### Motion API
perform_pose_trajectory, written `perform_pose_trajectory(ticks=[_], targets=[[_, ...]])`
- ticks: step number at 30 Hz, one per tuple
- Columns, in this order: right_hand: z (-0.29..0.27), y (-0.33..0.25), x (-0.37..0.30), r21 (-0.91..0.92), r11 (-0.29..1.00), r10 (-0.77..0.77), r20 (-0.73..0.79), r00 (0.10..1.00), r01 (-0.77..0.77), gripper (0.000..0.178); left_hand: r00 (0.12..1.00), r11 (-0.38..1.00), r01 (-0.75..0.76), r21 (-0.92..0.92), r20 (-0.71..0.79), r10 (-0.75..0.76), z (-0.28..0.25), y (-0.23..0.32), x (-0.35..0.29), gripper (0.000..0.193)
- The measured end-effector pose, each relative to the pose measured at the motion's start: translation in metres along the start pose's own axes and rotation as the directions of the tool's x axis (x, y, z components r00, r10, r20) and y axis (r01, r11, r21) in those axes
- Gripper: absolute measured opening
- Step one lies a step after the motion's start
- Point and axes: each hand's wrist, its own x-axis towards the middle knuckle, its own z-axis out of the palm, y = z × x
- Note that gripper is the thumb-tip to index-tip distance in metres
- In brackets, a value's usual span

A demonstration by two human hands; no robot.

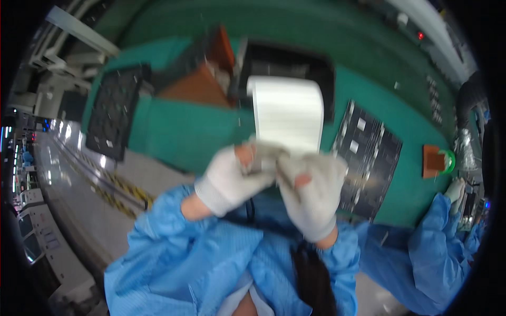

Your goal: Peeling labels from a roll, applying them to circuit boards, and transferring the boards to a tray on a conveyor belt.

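Paper strip point(290, 113), white & wide, runs from just beyond the grip out over a black case point(287, 59), its near end at the fingertips of a worker in blue. L hand point(234, 176) & R hand point(313, 192), both in white gloves w/ some bare skin showing, meet w/ fingers curled inward; blur hides how far closed each is, & can't tell which one has hold of the strip. Beyond & L of grip: brown box point(192, 87); farther L, black tray point(112, 113). R of grip: dark panel point(369, 158) w/ white patches; well R, green ring point(448, 161) by a brown block point(432, 160). Green table point(182, 131) beneath; co-worker's blue sleeve point(435, 247) far R of grip
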Motion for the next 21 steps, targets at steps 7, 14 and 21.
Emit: perform_pose_trajectory(ticks=[7,14,21], targets=[[0.0,-0.007,-0.003,-0.07,0.994,-0.093,-0.053,0.994,0.089,0.036,0.999,0.981,0.0,-0.195,0.035,0.007,0.002,-0.003,-0.004,0.041],[-0.001,-0.008,0.002,-0.187,0.951,-0.259,-0.04,0.965,0.247,0.03,0.995,0.982,-0.051,-0.184,0.071,0.065,-0.004,-0.004,0.002,0.04],[-0.007,-0.012,-0.008,0.066,0.996,-0.048,-0.075,0.996,0.053,0.026,0.998,0.975,-0.002,-0.223,0.058,0.015,0.003,-0.001,-0.008,0.043]])
